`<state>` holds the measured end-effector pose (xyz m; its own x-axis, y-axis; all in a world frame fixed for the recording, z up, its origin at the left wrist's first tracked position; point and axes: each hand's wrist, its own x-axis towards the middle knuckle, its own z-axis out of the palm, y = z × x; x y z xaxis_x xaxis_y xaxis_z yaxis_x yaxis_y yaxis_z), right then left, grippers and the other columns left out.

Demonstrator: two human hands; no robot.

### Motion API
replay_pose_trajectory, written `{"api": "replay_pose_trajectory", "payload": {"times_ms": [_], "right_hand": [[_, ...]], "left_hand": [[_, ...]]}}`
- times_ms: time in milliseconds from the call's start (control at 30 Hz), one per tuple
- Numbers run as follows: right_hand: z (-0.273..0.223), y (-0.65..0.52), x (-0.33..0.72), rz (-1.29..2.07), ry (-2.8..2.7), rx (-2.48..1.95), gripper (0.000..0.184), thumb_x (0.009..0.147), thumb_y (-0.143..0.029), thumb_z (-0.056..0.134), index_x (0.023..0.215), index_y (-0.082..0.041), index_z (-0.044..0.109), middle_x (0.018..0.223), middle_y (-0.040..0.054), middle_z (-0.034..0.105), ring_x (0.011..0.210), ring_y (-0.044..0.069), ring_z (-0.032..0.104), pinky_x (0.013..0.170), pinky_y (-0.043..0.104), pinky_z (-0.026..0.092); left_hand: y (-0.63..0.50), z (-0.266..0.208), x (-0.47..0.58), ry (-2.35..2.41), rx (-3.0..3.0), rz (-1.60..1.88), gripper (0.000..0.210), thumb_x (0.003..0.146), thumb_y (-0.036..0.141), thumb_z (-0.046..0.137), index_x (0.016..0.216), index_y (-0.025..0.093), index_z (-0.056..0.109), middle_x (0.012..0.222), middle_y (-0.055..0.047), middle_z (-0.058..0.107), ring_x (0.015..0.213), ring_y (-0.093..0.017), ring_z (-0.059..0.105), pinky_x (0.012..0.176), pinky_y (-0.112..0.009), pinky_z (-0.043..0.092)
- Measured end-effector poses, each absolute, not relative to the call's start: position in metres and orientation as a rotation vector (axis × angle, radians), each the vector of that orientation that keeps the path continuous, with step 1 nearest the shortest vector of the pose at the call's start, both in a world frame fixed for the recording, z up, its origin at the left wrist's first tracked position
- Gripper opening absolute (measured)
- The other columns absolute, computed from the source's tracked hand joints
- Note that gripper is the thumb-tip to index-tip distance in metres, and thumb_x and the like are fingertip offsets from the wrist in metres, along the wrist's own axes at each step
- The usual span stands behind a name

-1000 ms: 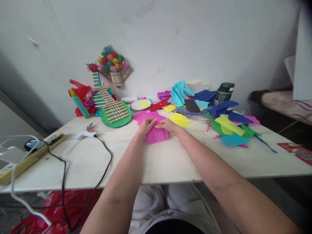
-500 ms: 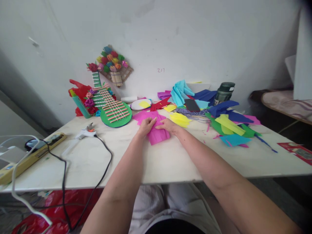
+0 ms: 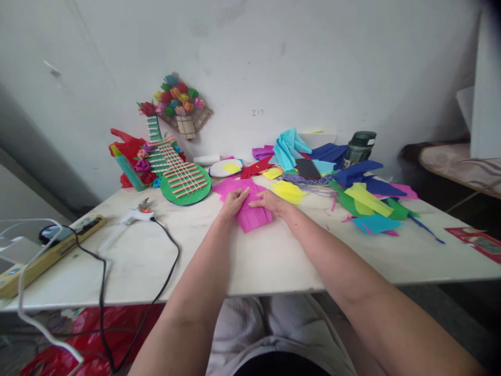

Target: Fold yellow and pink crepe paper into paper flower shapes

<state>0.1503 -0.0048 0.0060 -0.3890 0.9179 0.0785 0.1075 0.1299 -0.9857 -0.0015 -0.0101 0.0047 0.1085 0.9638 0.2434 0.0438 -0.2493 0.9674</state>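
Note:
Both of my hands hold a piece of pink crepe paper (image 3: 253, 220) just above the white table, near its middle. My left hand (image 3: 234, 202) grips its left side with the thumb on top. From the right, my right hand (image 3: 270, 201) pinches it, thumb laid across the paper; the fingers below are partly hidden. Behind the hands, more pink paper (image 3: 222, 187) lies flat on the table. A yellow crepe paper piece (image 3: 288, 192) rests just beyond my right hand.
At left stand a green guitar-shaped craft (image 3: 183, 196), a white glue gun (image 3: 136, 215) with a black cord, and a power strip (image 3: 70, 240). Coloured paper (image 3: 368, 201), a phone (image 3: 308, 168) and a dark bottle (image 3: 358, 149) lie or stand at right, against the wall side.
Almost nothing differs. Both hands keep their hold on the pink crepe paper in the same place; the view shifts very slightly.

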Motion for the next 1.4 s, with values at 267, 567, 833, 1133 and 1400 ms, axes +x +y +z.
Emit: {"api": "replay_pose_trajectory", "payload": {"times_ms": [267,567,833,1133,1400], "right_hand": [[0.003,-0.003,0.149,1.524,-1.533,-0.915,0.024,0.05,-0.027,0.077,0.063,-0.016,0.06,0.061,-0.0008,0.063,0.063,0.014,0.058,0.062,0.029,0.047],[0.005,0.003,0.16,1.4,-1.645,-0.899,0.035,0.057,-0.043,0.071,0.051,-0.015,0.05,0.047,-0.0043,0.048,0.048,0.009,0.042,0.049,0.024,0.03],[0.003,0.006,0.16,1.381,-1.618,-0.867,0.037,0.056,-0.043,0.07,0.049,-0.015,0.048,0.045,-0.006,0.042,0.046,0.007,0.034,0.049,0.023,0.024],[0.002,0.009,0.159,1.243,-1.594,-0.915,0.033,0.056,-0.045,0.068,0.053,-0.014,0.054,0.047,-0.0057,0.042,0.048,0.007,0.035,0.049,0.023,0.026],[0.005,0.007,0.155,1.12,-1.621,-0.907,0.03,0.059,-0.042,0.066,0.055,-0.014,0.057,0.051,-0.0047,0.047,0.053,0.008,0.039,0.055,0.025,0.03]], "left_hand": [[-0.007,-0.001,-0.009,0.961,1.414,1.102,0.04,0.054,0.041,0.076,0.06,0.015,0.045,0.052,0.005,0.047,0.047,-0.007,0.044,0.044,-0.02,0.033],[-0.007,-0.001,-0.011,0.855,1.346,1.15,0.038,0.055,0.042,0.076,0.064,0.015,0.051,0.055,0.004,0.054,0.05,-0.009,0.05,0.05,-0.022,0.04],[-0.005,-0.004,-0.014,0.807,1.3,1.122,0.036,0.053,0.037,0.078,0.071,0.013,0.059,0.065,-0.001,0.063,0.063,-0.015,0.06,0.057,-0.025,0.046],[-0.004,-0.006,-0.016,0.882,1.363,1.064,0.033,0.053,0.034,0.077,0.066,0.013,0.056,0.058,0.002,0.057,0.051,-0.01,0.054,0.051,-0.022,0.044],[-0.004,-0.004,-0.016,0.967,1.442,1.029,0.035,0.052,0.037,0.077,0.06,0.014,0.051,0.054,0.003,0.053,0.045,-0.008,0.047,0.042,-0.02,0.035]]}}
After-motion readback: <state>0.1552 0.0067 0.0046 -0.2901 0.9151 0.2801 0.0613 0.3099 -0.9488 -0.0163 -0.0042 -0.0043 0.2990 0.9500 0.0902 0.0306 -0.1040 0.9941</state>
